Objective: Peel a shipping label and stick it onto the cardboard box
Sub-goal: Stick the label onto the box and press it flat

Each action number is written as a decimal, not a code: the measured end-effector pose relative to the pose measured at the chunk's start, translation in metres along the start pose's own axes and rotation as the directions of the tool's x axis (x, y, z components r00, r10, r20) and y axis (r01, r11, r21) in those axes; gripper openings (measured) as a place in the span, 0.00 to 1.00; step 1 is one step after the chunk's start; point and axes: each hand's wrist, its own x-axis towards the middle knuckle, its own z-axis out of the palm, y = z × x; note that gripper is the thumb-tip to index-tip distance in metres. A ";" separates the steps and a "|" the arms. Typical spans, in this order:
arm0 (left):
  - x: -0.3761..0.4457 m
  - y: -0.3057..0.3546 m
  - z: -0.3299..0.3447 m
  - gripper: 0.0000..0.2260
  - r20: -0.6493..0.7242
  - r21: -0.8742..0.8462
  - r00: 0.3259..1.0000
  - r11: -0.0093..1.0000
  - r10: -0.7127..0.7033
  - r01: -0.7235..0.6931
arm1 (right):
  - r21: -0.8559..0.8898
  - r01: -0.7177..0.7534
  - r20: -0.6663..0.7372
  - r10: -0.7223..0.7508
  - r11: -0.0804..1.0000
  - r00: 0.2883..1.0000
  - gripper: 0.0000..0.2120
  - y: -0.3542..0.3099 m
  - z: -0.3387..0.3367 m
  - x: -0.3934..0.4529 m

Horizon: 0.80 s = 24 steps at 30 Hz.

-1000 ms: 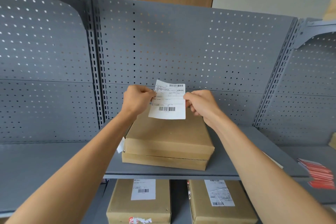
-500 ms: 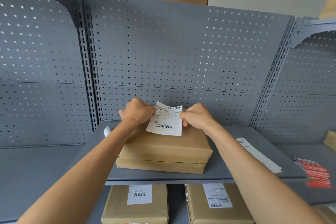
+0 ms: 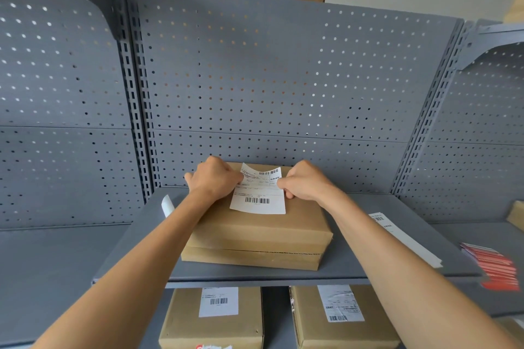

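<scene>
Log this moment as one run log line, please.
step: placing label | left hand: pinching shipping label | right hand: pinching label | label: near edge on cardboard box, far edge lifted

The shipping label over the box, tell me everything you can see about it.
The shipping label is a white paper rectangle printed with text rows and two barcodes, one near each end. The left hand and right hand pinch its side edges. Its near end lies on the cardboard box; the far end curls upward, not yet pressed flat.

Soft, even light, faint shadows, sharp centre, wide-angle bending at edges.
</scene>
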 end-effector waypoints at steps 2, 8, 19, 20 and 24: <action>-0.002 -0.001 0.001 0.10 -0.016 0.028 1.000 0.999 0.019 -0.018 | -0.007 0.003 0.008 -0.003 1.000 1.000 0.08 0.000 0.001 0.001; -0.006 -0.002 0.001 0.10 -0.053 0.077 0.997 0.995 0.064 -0.060 | -0.101 0.011 -0.007 -0.011 0.995 1.000 0.15 0.000 0.008 0.005; -0.010 -0.003 0.000 0.09 -0.043 0.299 0.980 0.939 0.193 -0.172 | -0.268 0.057 -0.003 -0.060 0.962 0.998 0.21 -0.004 0.007 0.002; -0.009 -0.004 0.000 0.09 -0.032 0.307 0.980 0.935 0.198 -0.179 | -0.275 0.056 0.005 -0.057 0.960 0.998 0.20 -0.003 0.006 0.005; 0.000 0.000 -0.007 0.08 0.009 0.263 0.984 0.949 0.180 -0.176 | -0.272 0.034 -0.010 -0.039 0.962 0.999 0.20 0.000 0.001 0.022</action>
